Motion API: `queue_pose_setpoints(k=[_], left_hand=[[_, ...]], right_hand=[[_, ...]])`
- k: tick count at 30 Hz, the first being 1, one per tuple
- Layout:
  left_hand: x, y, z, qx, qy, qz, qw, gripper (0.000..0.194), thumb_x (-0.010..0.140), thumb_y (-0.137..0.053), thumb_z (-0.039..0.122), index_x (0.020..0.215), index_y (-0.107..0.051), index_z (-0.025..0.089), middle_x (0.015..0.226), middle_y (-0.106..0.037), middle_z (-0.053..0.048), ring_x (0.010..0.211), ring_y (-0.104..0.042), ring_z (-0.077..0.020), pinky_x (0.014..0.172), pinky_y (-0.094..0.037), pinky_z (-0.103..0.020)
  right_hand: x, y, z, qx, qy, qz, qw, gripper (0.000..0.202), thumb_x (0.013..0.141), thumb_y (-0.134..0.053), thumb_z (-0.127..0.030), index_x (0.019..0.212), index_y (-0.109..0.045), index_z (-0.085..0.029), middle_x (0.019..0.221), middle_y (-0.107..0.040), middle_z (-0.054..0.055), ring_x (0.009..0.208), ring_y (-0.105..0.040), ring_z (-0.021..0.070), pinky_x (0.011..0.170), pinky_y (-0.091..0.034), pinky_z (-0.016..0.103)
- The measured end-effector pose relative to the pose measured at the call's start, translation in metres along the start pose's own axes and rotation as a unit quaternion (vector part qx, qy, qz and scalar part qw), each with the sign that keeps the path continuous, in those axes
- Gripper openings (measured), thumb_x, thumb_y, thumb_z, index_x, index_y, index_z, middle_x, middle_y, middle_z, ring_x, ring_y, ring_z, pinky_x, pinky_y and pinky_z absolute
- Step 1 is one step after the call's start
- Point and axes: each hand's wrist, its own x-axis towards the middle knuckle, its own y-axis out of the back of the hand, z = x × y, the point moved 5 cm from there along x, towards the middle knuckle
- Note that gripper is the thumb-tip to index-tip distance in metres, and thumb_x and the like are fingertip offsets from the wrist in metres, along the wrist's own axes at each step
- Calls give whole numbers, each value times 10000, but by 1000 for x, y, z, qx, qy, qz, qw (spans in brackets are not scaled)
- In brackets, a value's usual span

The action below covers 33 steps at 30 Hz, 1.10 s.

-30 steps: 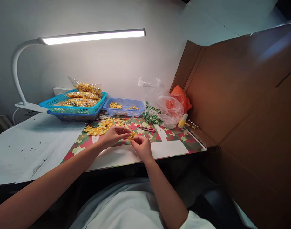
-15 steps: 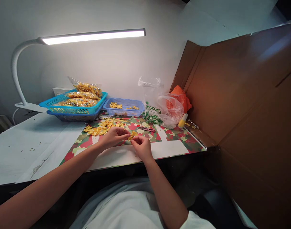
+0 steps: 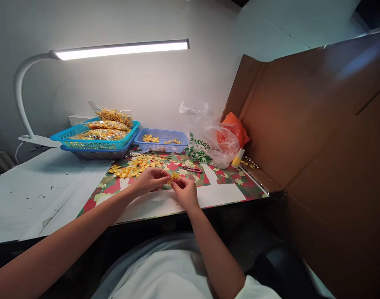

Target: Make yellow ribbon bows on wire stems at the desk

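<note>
Head: yellow piece point(image 3: 174, 177) pinched; turquoise basket point(image 3: 93, 145) holds bags point(image 3: 105, 134); lavender basket point(image 3: 160, 148), bits point(image 3: 150, 138).

Forward-down head view over hands point(image 3: 187, 193)

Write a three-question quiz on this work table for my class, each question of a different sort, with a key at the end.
1. True or false: the lamp is lit.
2. Multiple choice: what is between the fingertips of the left hand and the right hand? A) the orange bag; B) a yellow piece; C) the cardboard.
3. Fill in the gap: the packed bags lie in the upper of two stacked ____.

Key: 1. True. 2. B. 3. Baskets.
</note>
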Motion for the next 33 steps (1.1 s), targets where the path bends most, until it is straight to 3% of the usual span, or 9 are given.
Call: queue_pose_setpoints(k=[4, 10, 33], left_hand=[[1, 1, -2, -19, -1, -1, 1000, 348, 708, -711, 453, 822, -709, 123, 542, -575, 2, 426, -459, -84, 386, -325, -185], [0, 5, -3, -51, 26, 24, 998, 295, 664, -746, 409, 746, -715, 127, 581, -603, -16, 517, -533, -114, 431, -390, -193], [1, -4, -6, -75, 55, -6, 996, 338, 645, -750, 445, 728, -664, 129, 530, -549, 19, 415, -405, -65, 391, -245, -182]], right_hand=[[1, 0, 2, 14, 1, 1, 1000, 165, 731, -639, -287, 775, -731, -157, 747, -742, 60, 679, -670, 194, 634, -518, 282], [1, 0, 2, 19, 3, 3, 1000, 167, 729, -647, -284, 784, -743, -159, 763, -751, 66, 698, -686, 206, 658, -533, 296], [0, 2, -1, 12, 10, 20, 1000, 138, 740, -620, -259, 786, -716, -171, 785, -736, 51, 731, -664, 189, 697, -531, 291]])
